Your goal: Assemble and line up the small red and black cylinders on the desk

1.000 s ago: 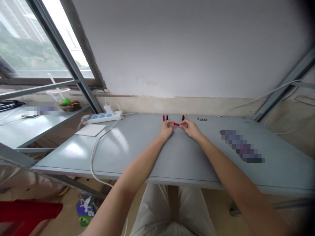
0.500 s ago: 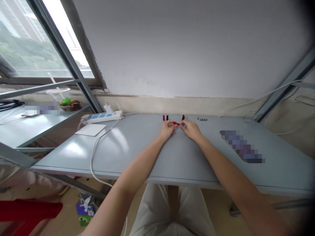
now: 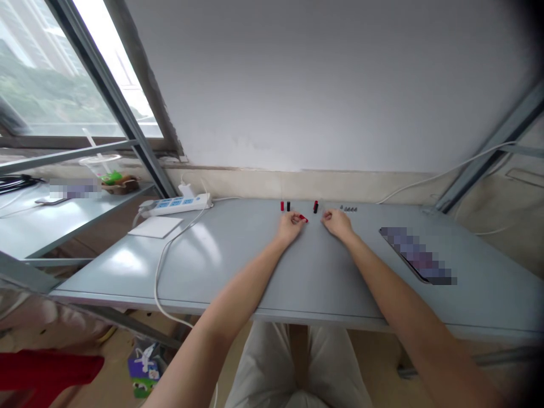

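My left hand (image 3: pixel 290 225) is closed around a small red cylinder (image 3: pixel 303 219), whose end points out past the fingertips to the right. My right hand (image 3: pixel 337 222) is held apart from it, fingers pinched together; what is in the pinch, if anything, is too small to make out. Behind my left hand stand a short red cylinder (image 3: pixel 282 206) and a short black cylinder (image 3: pixel 288 206). Between the hands, farther back, a black cylinder (image 3: pixel 315 209) is close to another red piece (image 3: pixel 315 203). Several small grey metal pieces (image 3: pixel 351 209) lie behind my right hand.
A pixelated phone (image 3: pixel 416 256) lies on the grey table (image 3: pixel 238 255) to the right. On the left are a white power strip (image 3: pixel 181 205), a flat white box (image 3: pixel 156 227) and a white cable (image 3: pixel 160 266) hanging over the front edge. A wall rises behind.
My right hand has moved right, away from the red cylinder in my left hand. That cylinder now tips more downward, and the gap between the hands is wider.
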`<action>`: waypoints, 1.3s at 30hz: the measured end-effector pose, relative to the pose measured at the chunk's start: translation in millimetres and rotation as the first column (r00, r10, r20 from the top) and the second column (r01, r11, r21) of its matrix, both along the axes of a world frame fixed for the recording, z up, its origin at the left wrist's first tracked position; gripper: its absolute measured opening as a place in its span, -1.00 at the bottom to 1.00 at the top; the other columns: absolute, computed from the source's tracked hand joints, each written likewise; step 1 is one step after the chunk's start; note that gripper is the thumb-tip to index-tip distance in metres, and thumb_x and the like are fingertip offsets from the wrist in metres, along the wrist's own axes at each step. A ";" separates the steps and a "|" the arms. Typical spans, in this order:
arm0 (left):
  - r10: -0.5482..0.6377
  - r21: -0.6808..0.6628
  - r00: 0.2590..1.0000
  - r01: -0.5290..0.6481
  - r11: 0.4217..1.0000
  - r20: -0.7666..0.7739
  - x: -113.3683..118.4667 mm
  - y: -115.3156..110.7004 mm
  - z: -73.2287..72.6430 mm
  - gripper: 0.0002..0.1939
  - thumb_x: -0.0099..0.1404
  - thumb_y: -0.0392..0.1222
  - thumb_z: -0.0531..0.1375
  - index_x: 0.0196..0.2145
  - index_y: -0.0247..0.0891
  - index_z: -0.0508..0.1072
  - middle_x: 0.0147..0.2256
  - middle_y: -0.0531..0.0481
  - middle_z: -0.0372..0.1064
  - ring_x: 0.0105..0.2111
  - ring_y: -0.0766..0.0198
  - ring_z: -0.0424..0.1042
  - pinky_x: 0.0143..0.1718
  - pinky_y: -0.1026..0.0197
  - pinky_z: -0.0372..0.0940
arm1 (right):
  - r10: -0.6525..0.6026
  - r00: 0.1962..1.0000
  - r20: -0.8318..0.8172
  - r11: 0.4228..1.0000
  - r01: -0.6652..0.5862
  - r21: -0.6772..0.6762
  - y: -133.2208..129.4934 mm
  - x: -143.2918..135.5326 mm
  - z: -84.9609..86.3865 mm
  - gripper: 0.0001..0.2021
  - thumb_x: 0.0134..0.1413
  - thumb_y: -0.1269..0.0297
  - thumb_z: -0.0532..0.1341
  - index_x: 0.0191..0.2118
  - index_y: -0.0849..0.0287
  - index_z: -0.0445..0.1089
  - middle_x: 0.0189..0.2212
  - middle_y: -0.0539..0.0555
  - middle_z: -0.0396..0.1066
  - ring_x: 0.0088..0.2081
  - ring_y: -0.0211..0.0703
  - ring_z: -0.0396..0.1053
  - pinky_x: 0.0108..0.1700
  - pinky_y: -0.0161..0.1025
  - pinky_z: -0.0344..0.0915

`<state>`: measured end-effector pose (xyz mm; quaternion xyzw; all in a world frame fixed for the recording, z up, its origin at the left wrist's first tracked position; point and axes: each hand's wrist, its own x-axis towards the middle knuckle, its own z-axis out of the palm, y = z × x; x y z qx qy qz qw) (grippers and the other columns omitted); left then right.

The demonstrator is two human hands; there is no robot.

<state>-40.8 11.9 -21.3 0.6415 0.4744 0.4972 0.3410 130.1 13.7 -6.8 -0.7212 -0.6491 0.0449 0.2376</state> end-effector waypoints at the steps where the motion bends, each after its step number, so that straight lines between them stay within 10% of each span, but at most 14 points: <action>1: 0.000 0.004 1.000 0.000 1.000 -0.017 0.0 0.9 -1.0 -0.92 0.06 -0.29 0.22 -0.43 -0.33 0.40 -0.52 0.05 0.33 -0.57 0.45 0.20 -0.45 0.33 0.16 | -0.016 1.000 -0.022 1.000 0.015 -0.019 3.7 1.2 1.4 -0.87 -0.05 0.32 0.20 -0.32 0.17 0.44 -0.36 0.10 0.46 -0.29 -0.15 0.38 -0.30 -0.30 0.19; 18: -0.015 0.038 0.873 0.039 0.999 -0.488 22.3 8.3 24.7 -0.90 0.11 -0.31 0.16 -0.37 -0.28 0.44 -0.32 -0.09 0.46 -0.30 0.27 0.38 -0.21 0.25 0.22 | -0.037 0.991 -0.128 0.999 0.042 0.033 20.2 4.2 -17.2 -0.88 -0.06 0.33 0.20 -0.36 0.18 0.47 -0.37 0.11 0.48 -0.31 -0.19 0.40 -0.28 -0.35 0.23; 39: 0.120 0.060 0.813 -0.104 0.993 -0.570 53.6 46.6 3.9 -0.89 0.08 -0.28 0.15 -0.44 -0.32 0.49 -0.35 -0.27 0.45 -0.23 0.02 0.41 -0.19 0.06 0.24 | -0.039 0.986 -0.161 0.999 0.042 0.014 19.6 3.6 -20.5 -0.81 0.01 0.24 0.18 -0.28 0.18 0.48 -0.33 0.13 0.48 -0.28 -0.16 0.41 -0.27 -0.31 0.24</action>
